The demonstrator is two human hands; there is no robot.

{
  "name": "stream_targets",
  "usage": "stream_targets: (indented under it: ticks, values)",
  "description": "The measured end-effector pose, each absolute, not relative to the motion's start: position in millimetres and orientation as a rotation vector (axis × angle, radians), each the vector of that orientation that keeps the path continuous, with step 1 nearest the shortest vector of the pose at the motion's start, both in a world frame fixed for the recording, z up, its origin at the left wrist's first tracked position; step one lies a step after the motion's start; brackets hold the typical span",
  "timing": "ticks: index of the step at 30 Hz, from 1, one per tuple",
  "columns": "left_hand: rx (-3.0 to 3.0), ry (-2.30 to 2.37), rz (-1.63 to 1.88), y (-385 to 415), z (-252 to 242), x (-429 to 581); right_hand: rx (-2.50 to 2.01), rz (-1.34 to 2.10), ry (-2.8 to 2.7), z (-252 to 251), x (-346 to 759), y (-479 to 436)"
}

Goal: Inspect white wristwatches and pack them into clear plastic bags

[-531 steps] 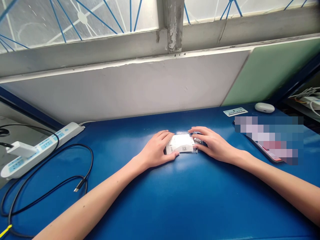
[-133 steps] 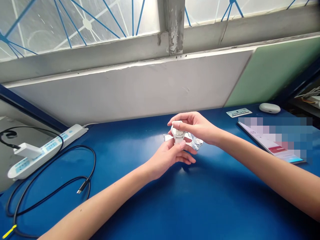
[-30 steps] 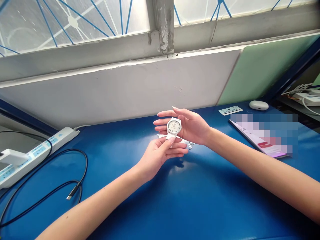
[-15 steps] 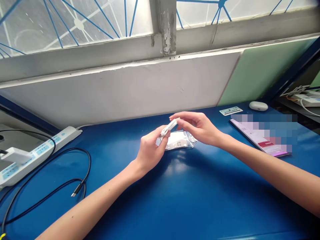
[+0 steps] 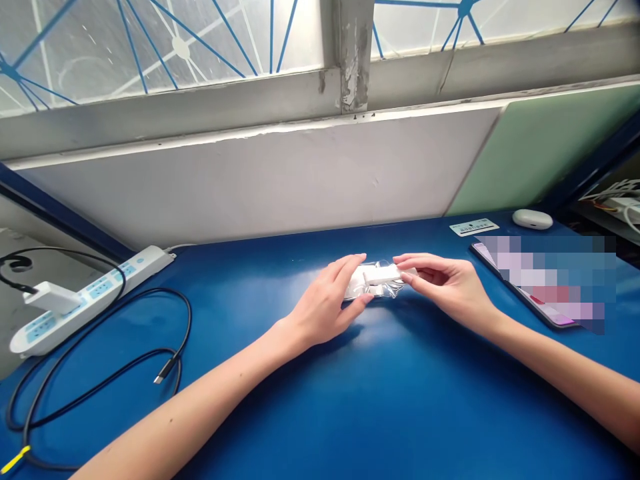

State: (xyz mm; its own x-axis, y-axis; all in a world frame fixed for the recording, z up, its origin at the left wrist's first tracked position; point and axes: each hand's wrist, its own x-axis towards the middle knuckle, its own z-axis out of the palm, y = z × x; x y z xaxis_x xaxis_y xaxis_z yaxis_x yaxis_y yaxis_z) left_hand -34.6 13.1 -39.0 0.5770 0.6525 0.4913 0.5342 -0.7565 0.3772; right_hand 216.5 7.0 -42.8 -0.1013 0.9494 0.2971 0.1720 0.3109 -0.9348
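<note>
One white watch [image 5: 383, 275], end pinched by the right hand [image 5: 453, 287]! The left hand [image 5: 323, 300] spread its fingers apart over one clear packet [image 5: 393, 290].

"Where's the light from?"
"Up top, thru the frosted windows [image 5: 300, 47]. R pane's nr white, L pane greyer. Bright o'all."
"Shadows?"
"Soft. Darkest on the blue tabletop [image 5: 320, 413] below the forearms [image 5: 210, 393]; past its R end it's v. dim."
"Glare?"
"Yep, pale sheen on the tabletop nr the L hand [image 5: 325, 303], plus glints on the clear wrap [image 5: 387, 288]. White item [image 5: 383, 274] by the R hand [image 5: 453, 283] is nr washed out."
"Sharpness?"
"OK mid-frame, bit smeary. Card [image 5: 474, 228] print's too small to read; phone [image 5: 530, 295] mostly under pixel blocks."
"Distortion?"
"Wide lens, def. Forearms stretch twd the bottom corners, straight edges slant, ht's squeezed."
</note>
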Motion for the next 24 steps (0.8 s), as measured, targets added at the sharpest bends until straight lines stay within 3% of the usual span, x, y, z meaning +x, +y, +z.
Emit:
stream_targets:
  ticks: [12,17,24]
  values:
    - [2.547,1.250,0.457,30,-50,-38,-1.322,0.614,-1.533,-50,240,29]
    - [2.565,1.207,0.536,30,-53,-40,-1.385,0.435,-1.655,-54,236,28]
    - [2.572,1.189,0.743,27,-53,-40,-1.277,0.589,-1.756,-59,229,22]
